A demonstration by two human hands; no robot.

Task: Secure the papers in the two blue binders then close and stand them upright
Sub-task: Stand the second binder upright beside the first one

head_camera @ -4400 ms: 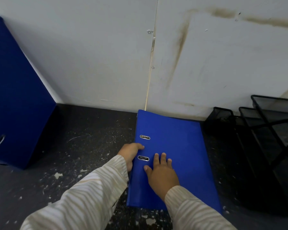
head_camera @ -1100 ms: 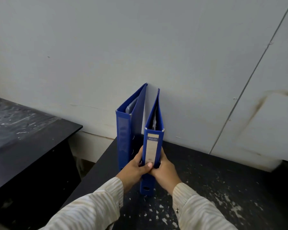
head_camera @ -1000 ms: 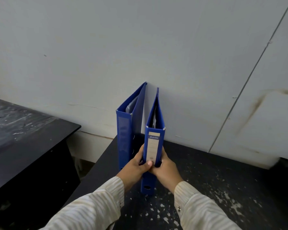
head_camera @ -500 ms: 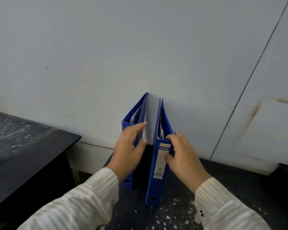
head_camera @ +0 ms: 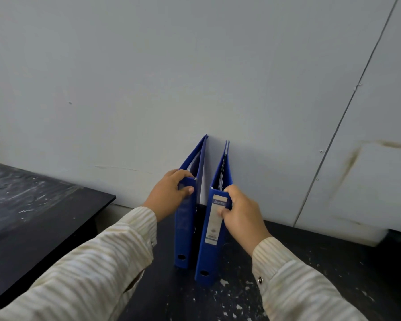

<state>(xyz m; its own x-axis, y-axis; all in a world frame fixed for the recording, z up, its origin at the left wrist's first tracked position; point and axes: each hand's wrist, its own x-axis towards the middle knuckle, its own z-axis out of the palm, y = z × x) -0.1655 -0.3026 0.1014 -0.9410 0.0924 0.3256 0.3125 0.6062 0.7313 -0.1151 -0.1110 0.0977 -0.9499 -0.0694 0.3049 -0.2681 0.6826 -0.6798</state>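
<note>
Where both hands pinched one spine a second ago, we now grip separately: left hand (head_camera: 169,193) clasps the left binder (head_camera: 185,228), right hand (head_camera: 240,213) the right binder (head_camera: 212,237). Beyond them, both stand against the wall (head_camera: 195,66); we judge only squaring-up remains.

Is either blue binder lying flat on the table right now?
No: the left binder and the right binder both stand upright on the dark table, spines facing the camera, each gripped near the top.

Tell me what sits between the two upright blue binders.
Nothing: head view shows only a narrow gap between left binder and right binder, with wall behind.
</note>
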